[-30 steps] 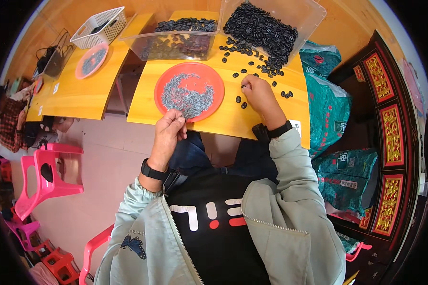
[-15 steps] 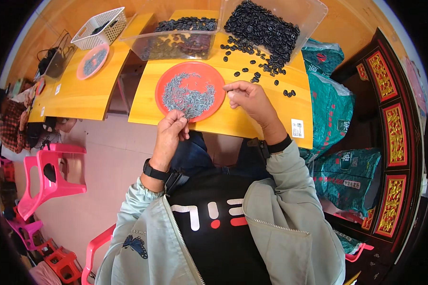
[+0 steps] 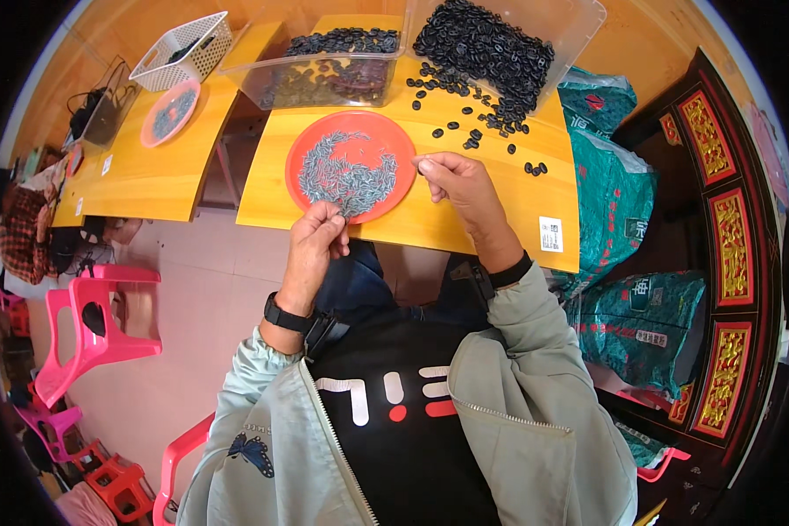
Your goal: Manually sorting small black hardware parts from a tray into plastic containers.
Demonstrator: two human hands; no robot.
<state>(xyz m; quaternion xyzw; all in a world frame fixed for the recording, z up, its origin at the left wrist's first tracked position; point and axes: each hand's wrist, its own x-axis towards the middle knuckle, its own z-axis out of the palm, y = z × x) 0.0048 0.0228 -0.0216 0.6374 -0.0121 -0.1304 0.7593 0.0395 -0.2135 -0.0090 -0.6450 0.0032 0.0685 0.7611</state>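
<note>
A round red plate [image 3: 401, 140] holds a spread of small grey screw-like pins [image 3: 351, 180]. Over its near rim, my left hand [image 3: 317, 238] is closed in a pinch, its fingertips against the pins; whatever lies between them is too small to make out. Just off the plate's right rim, my right hand [image 3: 461, 187] pinches thumb and forefinger together. A tiny dark spot shows at those fingertips, and its kind cannot be told. Loose black oval pieces with holes [image 3: 473, 140] lie on the yellow table beyond that hand.
Two clear plastic bins, one at the back right [image 3: 570, 61] and one at the back middle [image 3: 263, 86], hold more black pieces. On the left table [image 3: 140, 180] are a pink plate [image 3: 152, 131] and a white basket [image 3: 168, 77]. Green sacks [image 3: 618, 197] stand right; a pink chair [image 3: 96, 337] stands left.
My right hand has shifted very slightly, its fingers still pinched. My left hand stays at the plate's near rim in the same pinch.
</note>
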